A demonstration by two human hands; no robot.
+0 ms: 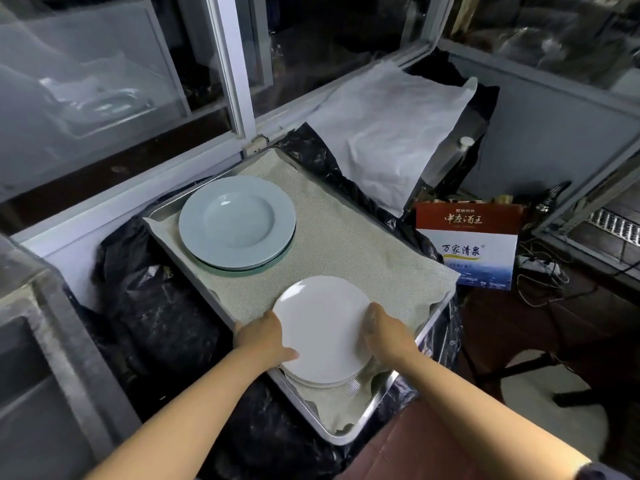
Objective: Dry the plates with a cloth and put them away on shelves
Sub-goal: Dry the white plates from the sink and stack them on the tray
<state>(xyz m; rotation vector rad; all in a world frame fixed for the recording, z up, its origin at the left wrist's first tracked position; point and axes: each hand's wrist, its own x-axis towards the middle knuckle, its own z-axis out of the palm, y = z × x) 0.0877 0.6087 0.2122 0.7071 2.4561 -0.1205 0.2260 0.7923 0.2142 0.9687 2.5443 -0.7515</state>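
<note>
Left hand: the left hand [265, 336] grasps the near-left rim of the white plate [322, 327], thumb lying on top and the fingers hidden beneath, so the grip is closed on the plate.
Right hand: the right hand [381, 329] curls round the opposite rim, a matching grip, so the plate's weight is shared evenly between the two sides.
White plate: top of a small stack at the near end of the metal tray [429, 327]; I cannot tell whether it has left the plate below.
Pale blue plates: a second stack [237, 221] sits at the tray's far-left end, well apart from the hands and untouched.
Mesh liner: a beige mat [363, 258] covers the tray, likely to keep wet plates from sliding.
Cloth: a white cloth [384, 129] lies draped beyond the tray, out of either hand.
Step in hand: probably taking up the top plate for drying.
Shelves: none clearly in view.
</note>
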